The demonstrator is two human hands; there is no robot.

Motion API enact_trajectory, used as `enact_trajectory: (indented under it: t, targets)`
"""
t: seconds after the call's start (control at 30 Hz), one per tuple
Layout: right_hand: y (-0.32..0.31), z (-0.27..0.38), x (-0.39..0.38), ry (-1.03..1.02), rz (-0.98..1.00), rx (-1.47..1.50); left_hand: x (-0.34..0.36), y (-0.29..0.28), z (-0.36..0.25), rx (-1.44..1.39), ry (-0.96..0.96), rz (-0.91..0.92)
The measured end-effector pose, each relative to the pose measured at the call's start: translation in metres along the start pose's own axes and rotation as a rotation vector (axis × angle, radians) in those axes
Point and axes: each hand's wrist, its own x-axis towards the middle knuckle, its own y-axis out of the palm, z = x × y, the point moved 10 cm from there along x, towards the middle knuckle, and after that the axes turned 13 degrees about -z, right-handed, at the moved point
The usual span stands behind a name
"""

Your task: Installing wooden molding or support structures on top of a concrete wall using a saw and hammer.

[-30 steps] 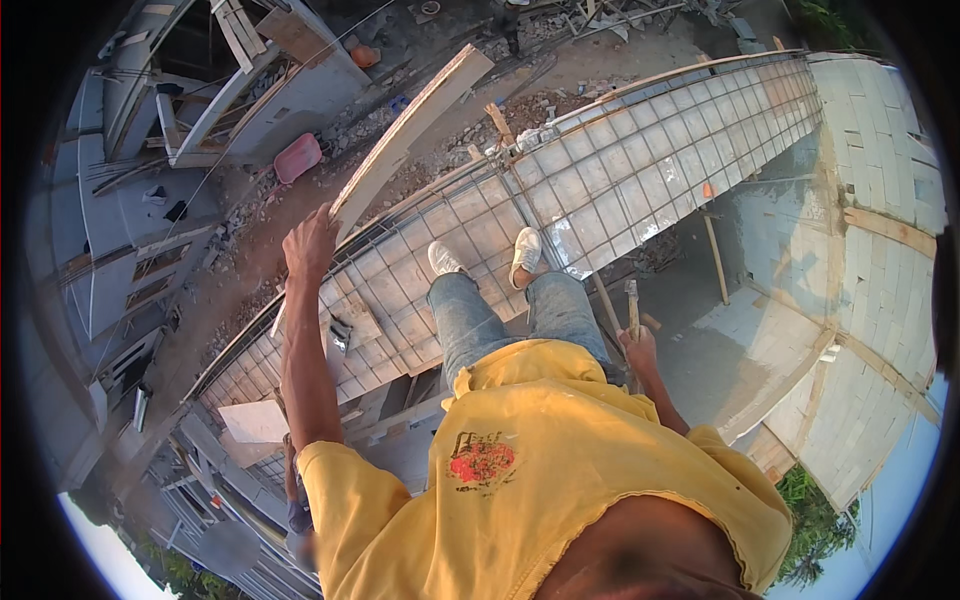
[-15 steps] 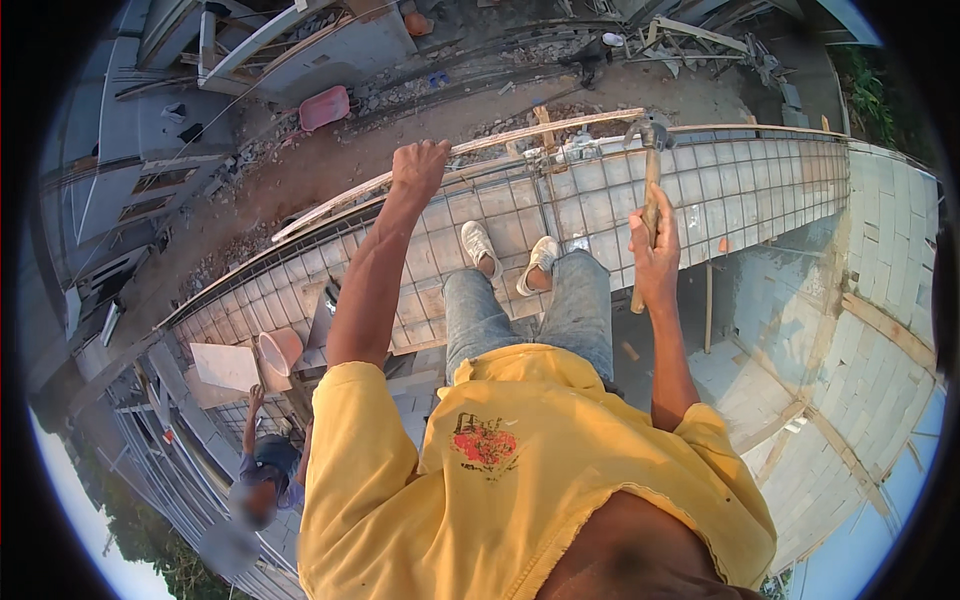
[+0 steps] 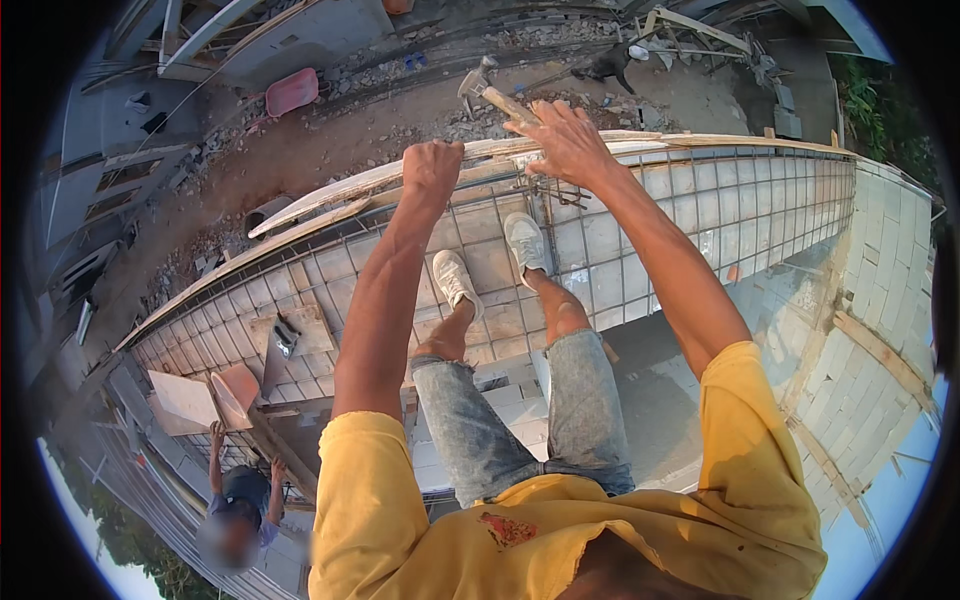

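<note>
My left hand [image 3: 432,172] is closed round the top edge of a long, thin wooden board [image 3: 340,190] that runs along the outer edge of the formwork. To its right, over the same edge, my right hand [image 3: 567,145] grips a claw hammer [image 3: 505,102] by its wooden handle. The hammer's metal head points up and left, out past the board, and some of my right fingers are stretched out. Below my hands a steel rebar grid [image 3: 640,235] lies over the formwork panels. My feet in white shoes [image 3: 524,243] stand on it.
A handsaw [image 3: 283,340] lies on the grid at left, close to a pinkish basin [image 3: 236,388] and a board [image 3: 184,396]. A co-worker [image 3: 245,495] reaches up there. Beyond the edge is a drop to rubble ground with a pink wheelbarrow tub [image 3: 292,92]. Block walls [image 3: 870,290] stand at right.
My right hand has swung the hammer left and forward to the board's edge, near my left hand. My left hand stays on the board. My body leans farther back, and my feet have shifted.
</note>
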Motion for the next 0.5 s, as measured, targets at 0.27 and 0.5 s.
enact_trajectory:
  t: [0.27,0.5]
  targets:
    - [0.155,0.013,0.04,0.139,0.049,-0.111,0.024,0.127,-0.001,-0.073,-0.094,0.034]
    - [0.248,0.003,0.036,0.107,0.13,-0.125,0.041,0.2,0.004,-0.011,-0.105,0.084]
